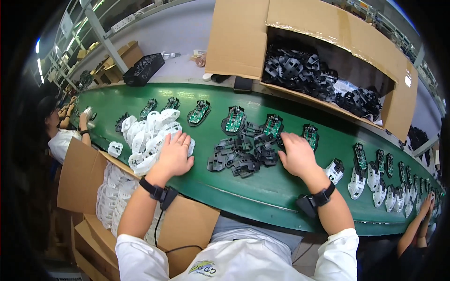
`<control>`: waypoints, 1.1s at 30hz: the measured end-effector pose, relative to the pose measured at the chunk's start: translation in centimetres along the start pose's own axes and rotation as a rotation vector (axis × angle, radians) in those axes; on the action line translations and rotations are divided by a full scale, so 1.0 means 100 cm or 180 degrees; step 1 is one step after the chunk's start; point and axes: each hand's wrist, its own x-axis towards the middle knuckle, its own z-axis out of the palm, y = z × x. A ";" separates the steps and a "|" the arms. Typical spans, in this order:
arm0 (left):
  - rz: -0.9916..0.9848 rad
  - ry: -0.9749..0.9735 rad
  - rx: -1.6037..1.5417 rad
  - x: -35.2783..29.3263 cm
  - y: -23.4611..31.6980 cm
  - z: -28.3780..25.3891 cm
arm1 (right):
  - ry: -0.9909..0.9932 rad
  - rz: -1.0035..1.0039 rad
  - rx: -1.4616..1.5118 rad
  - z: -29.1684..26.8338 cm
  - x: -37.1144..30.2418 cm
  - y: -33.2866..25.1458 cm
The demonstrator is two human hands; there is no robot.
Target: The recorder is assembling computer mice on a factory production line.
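Note:
My left hand [176, 154] rests with fingers apart on the right side of a heap of white plastic mouse shells [144, 138]. Fingers bent, my right hand [298, 155] closes on a small black plastic part [281, 143], mostly hidden by the hand. Left of that hand lies a pile of black plastic mouse parts [241, 157]. Behind the pile stand black mouse bases with green circuit boards, one a green-board base [233, 120] and another base [272, 125]. Just beyond my right fingers is a further base [310, 136].
All this lies on a green conveyor belt [206, 187]. Behind it, an open carton [238, 42] holds black parts. A carton [84, 157] of white shells stands front left. White shells [356, 183] and boards line the belt to the right. Co-workers sit at both ends, one in a white shirt [63, 145].

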 end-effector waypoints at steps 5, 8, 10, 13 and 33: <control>-0.0456 -0.0209 -0.1287 0.027 -0.006 -0.020 | 0.0608 -0.0050 -0.0185 0.025 0.021 0.017; -0.0500 0.1409 -0.2124 0.038 0.001 -0.003 | 0.0891 0.0911 0.1270 0.013 0.028 0.000; -0.0573 0.1821 -0.2413 0.052 0.009 0.021 | 0.0598 0.1569 0.2374 0.017 0.020 0.008; -0.1338 0.1485 -0.2985 0.055 0.010 0.051 | 0.0162 0.1301 0.1708 0.028 -0.005 0.019; -0.0167 0.0433 -0.5141 0.072 0.142 0.003 | 0.0832 -0.0450 0.2469 0.025 0.003 -0.026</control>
